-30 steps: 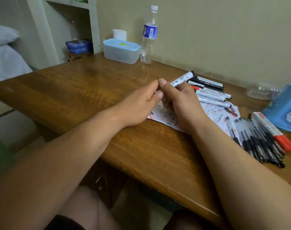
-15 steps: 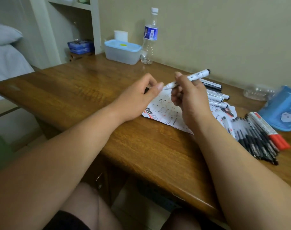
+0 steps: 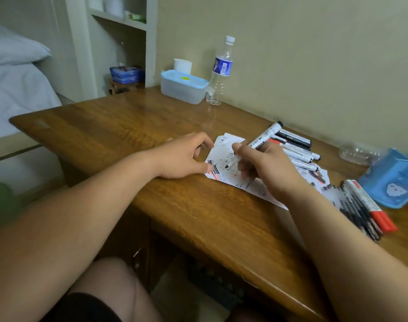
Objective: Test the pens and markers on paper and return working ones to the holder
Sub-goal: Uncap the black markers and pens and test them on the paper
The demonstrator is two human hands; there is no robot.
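My right hand (image 3: 270, 169) grips an uncapped white marker (image 3: 265, 135), whose black tip touches the scribbled paper (image 3: 221, 151). My left hand (image 3: 182, 156) rests at the paper's left edge with its fingers curled; its thumb presses the sheet, and the cap it pulled off is hidden inside the fingers. Several white markers (image 3: 300, 153) lie behind the right hand. A row of dark pens (image 3: 356, 210) and a red-capped marker (image 3: 372, 205) lie to the right, next to a blue pouch-like holder (image 3: 393, 180).
The wooden table (image 3: 128, 126) carries a lidded plastic box (image 3: 183, 87) and a water bottle (image 3: 220, 73) at the back by the wall. A crumpled clear plastic piece (image 3: 358, 153) lies near the holder. A bed and shelves stand to the left.
My left hand pulled the cap off the marker. My right hand turned the marker tip-down and lowered it onto the paper, and my left hand dropped to the paper's edge.
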